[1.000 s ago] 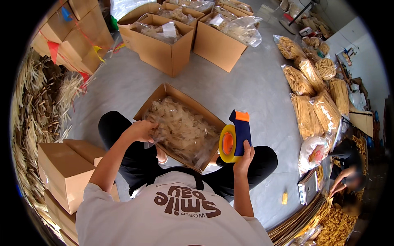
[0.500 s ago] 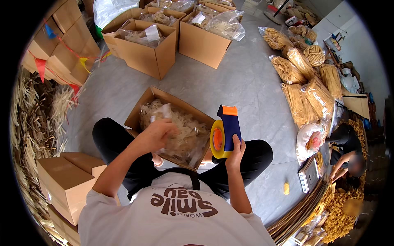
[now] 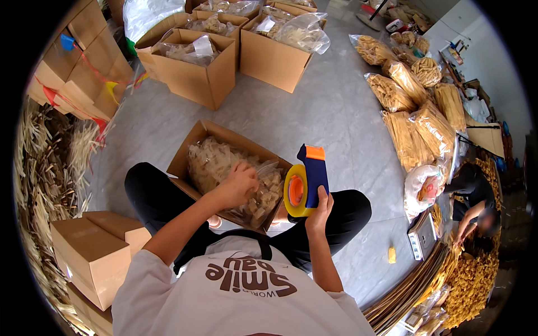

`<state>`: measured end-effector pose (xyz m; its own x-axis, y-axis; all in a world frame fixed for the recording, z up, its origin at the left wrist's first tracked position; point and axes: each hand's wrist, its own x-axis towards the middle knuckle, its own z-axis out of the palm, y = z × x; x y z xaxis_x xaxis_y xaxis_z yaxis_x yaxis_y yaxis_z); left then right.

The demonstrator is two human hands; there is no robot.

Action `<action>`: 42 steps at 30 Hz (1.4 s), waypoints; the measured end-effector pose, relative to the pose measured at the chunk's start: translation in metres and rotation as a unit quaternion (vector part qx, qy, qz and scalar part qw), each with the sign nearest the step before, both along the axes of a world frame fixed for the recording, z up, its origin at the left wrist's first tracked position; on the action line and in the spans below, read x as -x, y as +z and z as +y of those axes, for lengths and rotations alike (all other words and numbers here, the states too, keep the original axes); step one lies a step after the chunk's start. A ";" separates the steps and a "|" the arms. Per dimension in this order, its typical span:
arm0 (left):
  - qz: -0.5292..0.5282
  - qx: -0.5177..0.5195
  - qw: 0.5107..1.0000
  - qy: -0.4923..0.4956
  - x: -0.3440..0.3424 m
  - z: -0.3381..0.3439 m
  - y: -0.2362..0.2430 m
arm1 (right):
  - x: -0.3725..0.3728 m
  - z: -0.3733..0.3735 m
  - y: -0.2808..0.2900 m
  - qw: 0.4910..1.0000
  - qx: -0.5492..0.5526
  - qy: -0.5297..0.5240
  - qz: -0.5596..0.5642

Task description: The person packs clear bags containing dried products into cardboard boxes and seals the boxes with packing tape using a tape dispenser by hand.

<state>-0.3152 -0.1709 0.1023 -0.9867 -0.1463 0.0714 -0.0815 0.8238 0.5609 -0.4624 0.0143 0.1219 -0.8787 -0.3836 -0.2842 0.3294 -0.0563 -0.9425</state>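
Note:
Between my knees stands an open cardboard box (image 3: pixel 193 136), tilted a little in the view. Inside it lies a clear plastic bag (image 3: pixel 216 159) filled with pale, dried-looking pieces. My left hand (image 3: pixel 240 183) is over the middle of the box, its fingers curled closed on the bag's plastic; the fingertips are partly hidden. Just right of the box, my right hand (image 3: pixel 320 208) grips a tape dispenser (image 3: pixel 318 173) with a dark blue body and an orange end. The dispenser is held upright and carries a yellow tape roll with an orange core.
Open boxes (image 3: pixel 216 84) with filled bags stand ahead. Closed cartons (image 3: pixel 95 252) sit at my lower left, beside heaps of dried strips (image 3: pixel 45 168). Bagged yellowish sticks (image 3: pixel 403 134) lie to the right, near a scale (image 3: pixel 421 238) and a bending person (image 3: pixel 473 193).
My left hand has moved right across the box, and the bag's plastic has shifted, showing more of the pieces at its right end. My right hand still holds the tape dispenser in nearly the same place.

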 end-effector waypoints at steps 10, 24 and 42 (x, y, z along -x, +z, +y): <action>-0.217 0.089 0.971 0.039 0.034 0.058 -0.037 | 0.003 0.006 -0.009 1.000 -0.018 0.012 0.008; -0.221 0.170 0.960 0.018 0.049 0.081 -0.079 | -0.002 -0.006 0.014 0.999 -0.015 0.036 0.030; -0.193 0.389 0.888 0.151 -0.086 -0.118 -0.033 | 0.011 0.003 0.000 0.995 0.051 0.083 0.020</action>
